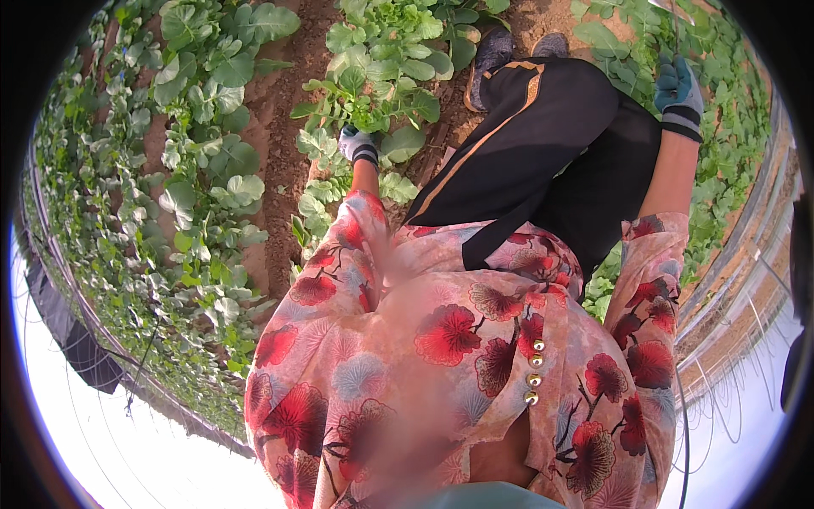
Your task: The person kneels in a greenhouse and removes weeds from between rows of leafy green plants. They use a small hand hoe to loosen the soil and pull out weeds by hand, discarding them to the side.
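Note:
My left hand [358, 144], in a grey and dark knitted work glove with a black-banded cuff, is closed at the base of a leafy green plant [364, 114]. Leaves hide most of its fingertips. Off to the right, past my knee, my right hand [679, 95] wears a matching glove with teal-coated fingers curled in. From it a thin dark rod-like tool [675, 35] runs towards the upper rim, where a pale, shiny part is cut off by the picture's edge. What kind of tool it is cannot be told.
Leafy crop rows [210, 159] fill the left side, with a bare soil furrow [283, 165] beside them. More plants [731, 146] grow at the right. My shoes [493, 60] stand on soil near the middle row. Thin hoops [753, 312] line the right rim.

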`<state>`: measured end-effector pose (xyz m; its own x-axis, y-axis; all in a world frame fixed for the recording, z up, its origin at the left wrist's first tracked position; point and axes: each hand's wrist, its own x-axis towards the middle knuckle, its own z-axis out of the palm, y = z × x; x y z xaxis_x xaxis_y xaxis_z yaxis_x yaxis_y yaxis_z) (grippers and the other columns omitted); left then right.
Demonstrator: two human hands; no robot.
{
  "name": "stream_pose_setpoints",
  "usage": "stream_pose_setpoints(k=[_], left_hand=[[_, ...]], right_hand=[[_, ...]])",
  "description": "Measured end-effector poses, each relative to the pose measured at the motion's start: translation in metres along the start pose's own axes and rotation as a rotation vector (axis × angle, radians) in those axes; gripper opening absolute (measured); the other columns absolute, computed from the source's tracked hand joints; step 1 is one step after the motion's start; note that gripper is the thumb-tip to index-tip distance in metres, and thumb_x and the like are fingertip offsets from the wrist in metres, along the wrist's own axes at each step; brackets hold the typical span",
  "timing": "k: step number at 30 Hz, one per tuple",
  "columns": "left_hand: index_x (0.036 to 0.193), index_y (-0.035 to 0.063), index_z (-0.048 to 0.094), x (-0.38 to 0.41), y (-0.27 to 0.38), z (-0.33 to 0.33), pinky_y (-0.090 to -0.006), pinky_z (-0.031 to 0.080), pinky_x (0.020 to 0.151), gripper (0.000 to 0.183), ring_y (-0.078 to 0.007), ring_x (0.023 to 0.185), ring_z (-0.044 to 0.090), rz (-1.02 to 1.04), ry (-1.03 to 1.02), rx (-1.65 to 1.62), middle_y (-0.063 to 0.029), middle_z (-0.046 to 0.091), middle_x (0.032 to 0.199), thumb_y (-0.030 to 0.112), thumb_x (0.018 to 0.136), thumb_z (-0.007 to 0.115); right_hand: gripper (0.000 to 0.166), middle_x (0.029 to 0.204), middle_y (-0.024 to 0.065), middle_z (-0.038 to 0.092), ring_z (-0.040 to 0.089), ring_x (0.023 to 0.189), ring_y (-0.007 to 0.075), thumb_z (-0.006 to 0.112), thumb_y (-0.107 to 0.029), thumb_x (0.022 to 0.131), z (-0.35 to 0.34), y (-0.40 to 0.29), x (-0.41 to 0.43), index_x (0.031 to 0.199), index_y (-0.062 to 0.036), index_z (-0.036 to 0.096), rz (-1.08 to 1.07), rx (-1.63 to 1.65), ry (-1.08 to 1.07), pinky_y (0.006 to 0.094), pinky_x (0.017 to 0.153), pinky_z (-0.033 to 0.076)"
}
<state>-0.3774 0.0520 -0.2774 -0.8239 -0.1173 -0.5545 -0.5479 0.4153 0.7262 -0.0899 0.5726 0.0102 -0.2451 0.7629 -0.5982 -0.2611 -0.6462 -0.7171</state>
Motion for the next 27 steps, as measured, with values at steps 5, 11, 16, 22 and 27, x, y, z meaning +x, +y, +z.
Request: stream_pose_setpoints(k=[5,11,16,22,27], left_hand=[[0.079,0.0065,0.064,-0.004,0.002,0.005,-0.0318,0.046,0.062,0.023,-0.0206,0.067,0.062,-0.017,0.087,0.294,-0.0075,0.066,0.077,0.024,0.066,0.073],[0.081,0.008,0.065,-0.015,0.035,0.008,-0.0328,0.046,0.063,0.023,-0.0222,0.069,0.062,0.063,0.038,0.656,-0.009,0.066,0.08,0.024,0.066,0.072],[0.098,0.0033,0.056,0.014,0.028,-0.043,-0.03,0.053,0.057,0.026,-0.0199,0.067,0.062,-0.158,-0.284,0.046,-0.0096,0.062,0.083,0.001,0.073,0.063],[0.106,0.001,0.053,0.027,0.076,-0.104,-0.034,0.056,0.061,0.03,-0.0221,0.067,0.062,-0.008,-0.277,0.113,-0.0107,0.059,0.085,-0.01,0.079,0.048],[0.104,0.0011,0.056,0.023,0.08,-0.142,-0.0272,0.052,0.054,0.027,-0.0146,0.062,0.06,0.182,-0.144,0.194,-0.0062,0.06,0.083,-0.006,0.078,0.05]], right_hand=[[0.026,0.097,0.0181,0.057,0.049,0.054,0.0115,0.049,-0.012,0.089,-0.008,-0.001,0.002,0.112,-0.0045,0.042,0.02,-0.009,0.045,0.016,0.035,0.036],[0.025,0.094,0.0175,0.058,0.049,0.053,0.0111,0.05,-0.012,0.088,-0.002,-0.001,0.003,0.11,-0.0022,0.043,0.034,0.085,0.015,0.0162,0.034,0.036],[0.023,0.091,0.017,0.057,0.048,0.052,0.0109,0.049,-0.012,0.089,0.006,0.001,0.009,0.107,0.0015,0.043,-0.065,0.041,-0.003,0.016,0.035,0.036],[0.022,0.089,0.0145,0.058,0.046,0.052,0.0091,0.047,-0.012,0.089,-0.057,-0.035,0.018,0.106,0.0033,0.046,-0.104,0.024,-0.04,0.0152,0.036,0.034],[0.023,0.098,0.0124,0.058,0.042,0.051,0.0095,0.045,-0.015,0.09,-0.088,-0.014,-0.007,0.108,-0.0011,0.048,-0.25,-0.112,0.292,0.0167,0.037,0.032]])
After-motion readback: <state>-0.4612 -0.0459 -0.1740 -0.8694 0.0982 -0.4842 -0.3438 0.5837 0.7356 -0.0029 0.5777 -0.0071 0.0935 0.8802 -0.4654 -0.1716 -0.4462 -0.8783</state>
